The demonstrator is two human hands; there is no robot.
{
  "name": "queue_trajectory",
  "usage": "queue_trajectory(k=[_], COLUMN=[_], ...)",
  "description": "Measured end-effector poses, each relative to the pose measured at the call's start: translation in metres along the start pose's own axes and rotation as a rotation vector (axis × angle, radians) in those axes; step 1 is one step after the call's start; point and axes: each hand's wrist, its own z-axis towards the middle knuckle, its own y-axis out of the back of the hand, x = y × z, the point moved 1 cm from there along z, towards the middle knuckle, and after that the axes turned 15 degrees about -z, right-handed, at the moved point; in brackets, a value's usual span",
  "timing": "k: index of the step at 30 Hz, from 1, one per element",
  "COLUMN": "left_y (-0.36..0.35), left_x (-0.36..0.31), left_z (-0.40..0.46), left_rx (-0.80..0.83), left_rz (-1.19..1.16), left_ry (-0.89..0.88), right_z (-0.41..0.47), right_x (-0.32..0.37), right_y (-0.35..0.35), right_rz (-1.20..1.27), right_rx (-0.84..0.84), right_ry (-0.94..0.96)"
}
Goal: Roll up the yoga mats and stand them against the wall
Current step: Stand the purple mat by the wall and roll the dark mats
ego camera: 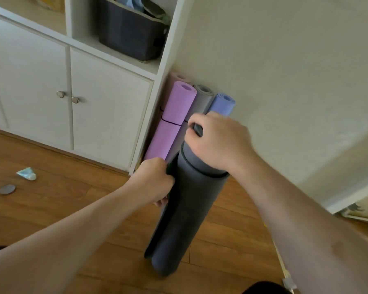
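- Dark grey mat (179,213): rolled, standing on end on the wood floor (51,209), tilted with its top toward the corner; outer flap loose along its left side; a thin black band (204,174) rings it near the top.
- Right hand (219,141): on the top end of the grey mat, fingers curled over the rim, pinching a short dark strap end (198,129).
- Left hand (155,179): at the mat's upper left side, fingers curled round the loose flap edge.
- Purple mat (174,117): rolled, upright in the corner between cabinet (106,98) and wall (285,71), a dark band about its middle.
- Pale grey mat (204,96): rolled, upright, just right of the purple one, against the wall.
- Blue mat (223,103): rolled, upright, right of the pale grey one, against the wall, its lower part hidden by the right hand.
- Pink mat (175,78): behind the purple one, only its top showing.
- Cabinet: white, two doors with round metal knobs (61,94); open shelf above holds a dark bin (130,28).
- Floor, left: a crumpled pale wrapper (27,174) and a flat grey disc (6,189), near each other, well apart from the mats.
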Motion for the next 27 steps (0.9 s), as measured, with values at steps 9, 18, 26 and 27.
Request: queue_trajectory(k=[9,18,26,27], left_y=[-0.015,-0.021,-0.017,-0.02], left_x=[0.013,0.012,-0.008,-0.01], left_z=[-0.005,-0.016,-0.003,-0.002], left_rx=[0.049,-0.013,-0.059,-0.068], left_rz=[0.154,0.162,0.107,0.134], left_ry=[-0.089,-0.135,-0.127,-0.147], right_z=[-0.053,-0.059,-0.056,-0.055], right_x=[0.013,0.018,-0.001,-0.004], right_y=[-0.07,-0.066,-0.076,-0.078], right_rz=[0.085,0.073,0.06,0.056], right_rx=[0.289,0.274,0.329,0.304], right_ry=[-0.041,-0.16,-0.029,-0.047])
